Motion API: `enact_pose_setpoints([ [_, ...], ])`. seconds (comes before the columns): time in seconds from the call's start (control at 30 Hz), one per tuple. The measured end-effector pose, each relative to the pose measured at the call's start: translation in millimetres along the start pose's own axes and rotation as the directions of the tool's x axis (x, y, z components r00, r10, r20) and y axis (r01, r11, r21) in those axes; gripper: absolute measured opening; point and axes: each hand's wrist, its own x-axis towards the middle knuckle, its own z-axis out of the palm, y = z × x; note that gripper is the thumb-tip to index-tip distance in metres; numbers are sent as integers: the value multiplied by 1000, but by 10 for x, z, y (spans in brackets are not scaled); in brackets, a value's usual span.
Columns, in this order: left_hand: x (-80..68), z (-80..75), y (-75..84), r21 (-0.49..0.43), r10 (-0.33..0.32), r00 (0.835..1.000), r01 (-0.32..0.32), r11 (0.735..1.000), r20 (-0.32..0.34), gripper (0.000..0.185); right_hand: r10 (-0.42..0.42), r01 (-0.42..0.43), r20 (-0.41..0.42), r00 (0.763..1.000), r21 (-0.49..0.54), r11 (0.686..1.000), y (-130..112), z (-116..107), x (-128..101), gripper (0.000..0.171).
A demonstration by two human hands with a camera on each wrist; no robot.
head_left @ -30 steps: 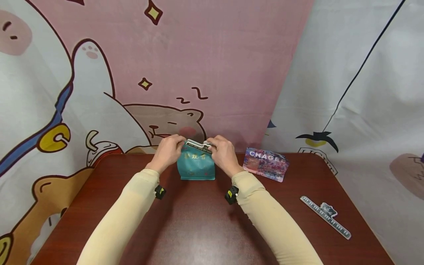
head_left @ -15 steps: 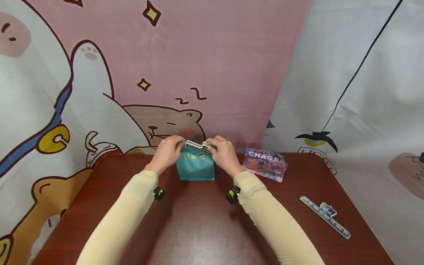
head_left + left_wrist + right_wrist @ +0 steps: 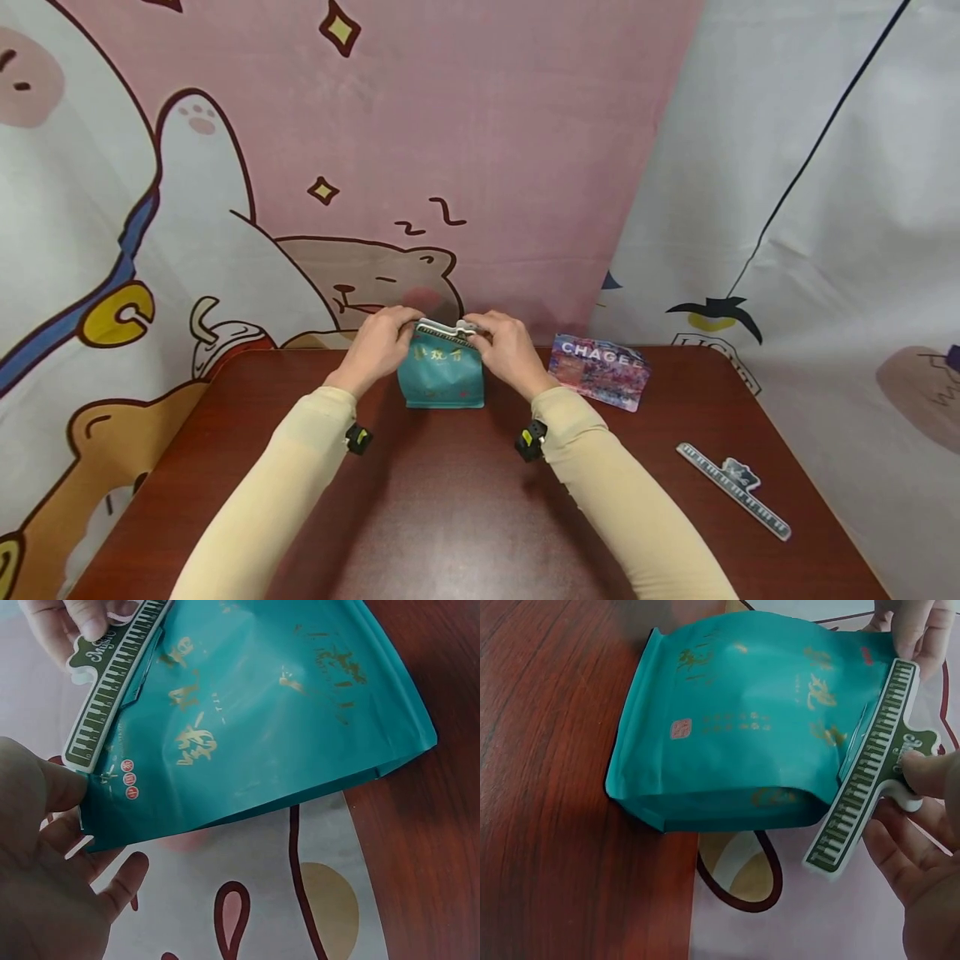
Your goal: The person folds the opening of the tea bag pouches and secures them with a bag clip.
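Observation:
A teal tea bag [image 3: 441, 382] with gold lettering stands on the table at the back centre. Across its top edge lies a long clip [image 3: 866, 769] with a piano-key pattern, its jaws over the bag's folded top. At the bag's top left corner my left hand [image 3: 377, 343] pinches the material, just beside the clip's end. My right hand [image 3: 513, 352] grips the clip by its dark green handle, thumb on the lettered face in the right wrist view. One end of the clip sticks out past the bag's edge there.
A colourful "CHAGEE" bag [image 3: 600, 372] lies right of the hands near the back edge. Another piano-pattern clip [image 3: 735, 490] rests on the right side of the brown table [image 3: 442, 517]. A printed cloth [image 3: 525, 150] hangs directly behind the table.
The clip has levelled slightly along the bag's top, its right part a little higher than before. Both hands keep their hold, and the view has shifted slightly.

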Motion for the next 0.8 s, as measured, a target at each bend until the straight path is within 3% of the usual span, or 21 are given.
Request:
enact_pose_setpoints([
  [0.43,-24,-60,48,-46,-18,1000,19,999,14,37,118,-118,99,988,0,993,69,-123,-98,40],
  [0.8,-88,-68,80,-13,23,999,-24,1000,-23,35,74,-77,90,993,32,997,137,-225,-195,34],
])
